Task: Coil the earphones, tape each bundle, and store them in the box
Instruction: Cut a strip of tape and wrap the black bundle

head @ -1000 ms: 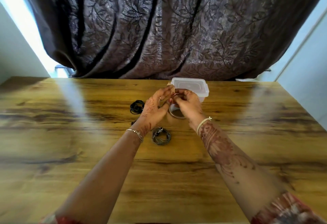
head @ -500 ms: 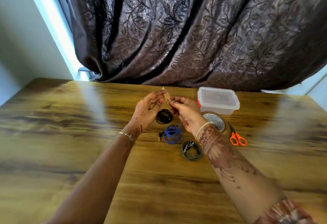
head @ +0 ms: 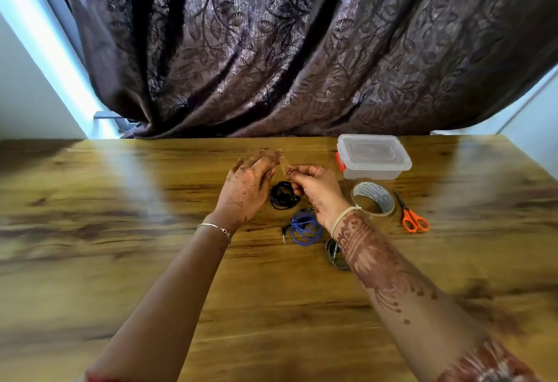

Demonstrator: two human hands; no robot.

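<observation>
- Right hand (head: 317,191): raised above the table (head: 120,260), fingers curled, thumb and fingertips pinching the near end of a short strip of tape (head: 283,164).
- Left hand (head: 249,189): just beside the right, back of the hand towards the camera, fingers reaching to the far end of the strip. The fingertips are blurred, so it cannot be told whether they grip the strip or only touch it.
- Strip of tape: clear, held slanted between the two hands, above the black earphones (head: 283,196).
- Black earphones: coiled, flat on the table, between and just below the two hands.
- Blue earphones (head: 305,227): coiled, on the table nearer the person, plug pointing left, just beside the right wrist.
- Dark grey earphones (head: 333,256): coiled, nearest the person, partly hidden under the right forearm.
- Box (head: 373,156): clear plastic, lid on, red clip on its left end, at the far edge of the table, right of the hands.
- Tape roll (head: 374,200): on the table just in front of the box.
- Scissors (head: 412,215): orange handles, blades together, right of the tape roll.
- Curtain (head: 287,49): dark, leaf-patterned, behind the table.
</observation>
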